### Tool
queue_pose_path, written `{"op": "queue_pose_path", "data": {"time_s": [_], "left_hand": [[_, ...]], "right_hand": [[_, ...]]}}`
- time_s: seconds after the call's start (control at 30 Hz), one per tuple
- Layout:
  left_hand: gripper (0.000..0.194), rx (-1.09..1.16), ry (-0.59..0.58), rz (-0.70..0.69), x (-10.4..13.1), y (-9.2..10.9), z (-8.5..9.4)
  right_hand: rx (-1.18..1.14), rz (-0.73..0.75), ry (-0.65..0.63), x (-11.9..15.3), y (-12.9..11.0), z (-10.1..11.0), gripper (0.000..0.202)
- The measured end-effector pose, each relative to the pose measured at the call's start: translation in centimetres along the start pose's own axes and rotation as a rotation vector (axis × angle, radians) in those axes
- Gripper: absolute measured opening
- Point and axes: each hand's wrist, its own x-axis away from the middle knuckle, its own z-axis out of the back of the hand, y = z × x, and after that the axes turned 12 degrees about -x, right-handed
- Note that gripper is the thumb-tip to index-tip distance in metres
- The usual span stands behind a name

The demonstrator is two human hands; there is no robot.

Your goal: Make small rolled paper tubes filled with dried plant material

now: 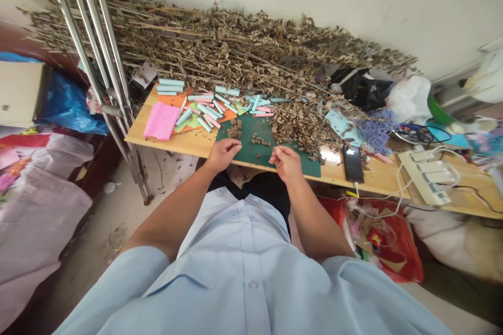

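Note:
My left hand (223, 155) is over the left front part of a green mat (247, 152), its fingertips pinched together. To the right, my right hand (286, 163) is also closed in a pinch above the mat's front edge. Anything between the fingers of either hand is too small to make out. Between and behind the hands lies a small group of brown, rounded dried bits (260, 140). Another clump of dried bits (234, 129) is just beyond my left hand. A heap of crumbled dried leaves (296, 125) covers the mat's right rear.
Long dried plant stalks (220, 42) lie along the wall. Blue and pink paper rolls (210, 110) and a pink sheet (162, 120) sit at left. On the right are a phone (353, 163), a power strip (424, 177) and purple yarn (376, 132). Metal crutches (100, 57) stand left.

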Motion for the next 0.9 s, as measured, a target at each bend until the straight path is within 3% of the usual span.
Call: {"op": "queue_pose_path", "data": {"time_s": [0.4,0.9], "left_hand": [[0.028,-0.008,-0.004,-0.006,-0.03,0.06,0.05],[0.027,-0.017,-0.002,-0.013,-0.02,0.21,0.17]], "right_hand": [[-0.037,-0.095,0.025,-0.08,-0.71,0.27,0.026],[-0.014,-0.038,0.099,-0.09,0.0,-0.16,0.025]]}}
